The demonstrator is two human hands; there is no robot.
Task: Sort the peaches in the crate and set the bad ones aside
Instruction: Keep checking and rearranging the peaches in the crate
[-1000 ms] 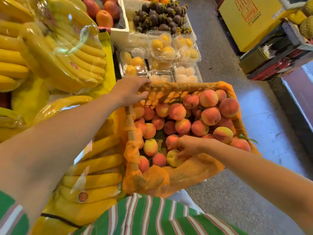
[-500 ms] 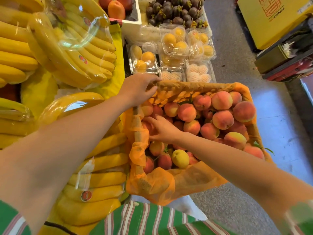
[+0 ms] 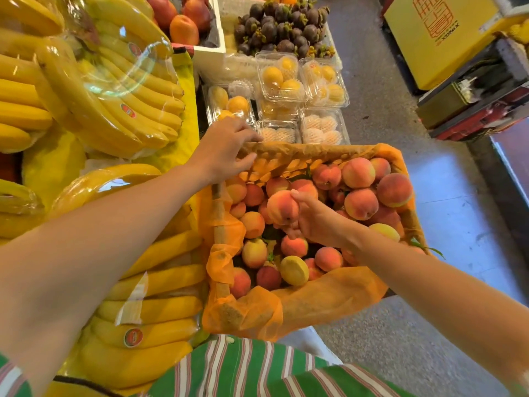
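My right hand (image 3: 317, 223) has a peach (image 3: 282, 209) pinched between thumb and fingertips, raised clear of the fruit below and turned toward me. A second ago that hand was low at 6 o'clock in the crate (image 3: 219, 202), over a pale yellow peach (image 3: 294, 270). Since then it let that one lie, crossed toward 9 o'clock and came up with this redder one. So I read this as an inspection under way, with no verdict yet, and I see no reject pile anywhere.

My left hand (image 3: 223, 151) has not shifted. It holds the crate's rim at the 11 o'clock corner, fingers over the top and thumb inside.

The crate is lined with orange mesh (image 3: 329, 296) and mostly full. The peaches (image 3: 360, 203) are heaped highest toward 2 o'clock and thinner toward 7. Beyond it at 12 o'clock stand clear clamshell boxes (image 3: 282, 78) of yellow fruit, some netted in foam, with mangosteens (image 3: 280, 24) farther back. Wrapped bananas (image 3: 123, 110) fill everything at 9 o'clock.
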